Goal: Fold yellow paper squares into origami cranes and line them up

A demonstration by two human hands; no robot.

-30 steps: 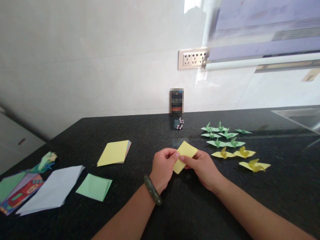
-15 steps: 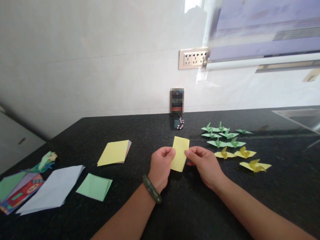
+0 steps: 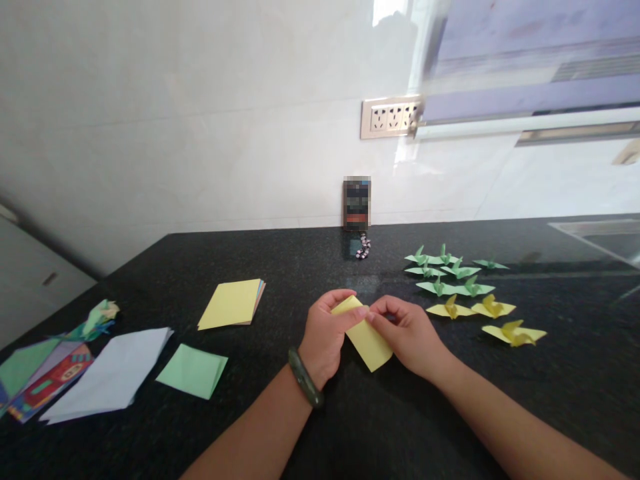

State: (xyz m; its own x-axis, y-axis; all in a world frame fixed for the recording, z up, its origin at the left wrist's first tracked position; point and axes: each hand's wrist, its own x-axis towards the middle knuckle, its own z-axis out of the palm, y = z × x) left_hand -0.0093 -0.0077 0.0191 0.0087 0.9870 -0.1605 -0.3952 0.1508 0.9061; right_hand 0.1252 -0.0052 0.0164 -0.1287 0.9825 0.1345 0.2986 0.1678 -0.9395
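A folded yellow sheet of origami paper [image 3: 371, 343], now a narrow rectangle, is held tilted above the black countertop [image 3: 390, 433]. My left hand [image 3: 327, 333] grips its upper left part, thumb on top and fingers behind. With thumb and fingertips, my right hand [image 3: 407, 333] pinches the paper's upper right edge, close to the left thumb. A dark green bangle [image 3: 304, 379] circles my left wrist. To the right of my hands stand several green paper cranes [image 3: 473, 287] in rows, with three yellow paper cranes [image 3: 513, 333] nearer to me.
At left lie a stack of yellow-topped paper [image 3: 233, 305], a folded green sheet [image 3: 194, 373], white sheets [image 3: 113, 377] and a colourful packet [image 3: 53, 383]. A phone [image 3: 357, 203] with a beaded strap [image 3: 363, 247] leans on the wall below a socket panel [image 3: 390, 118].
The yellow paper has turned from nearly upright to slanting down to the right. My right hand's fingertips have moved left, up against the left thumb.
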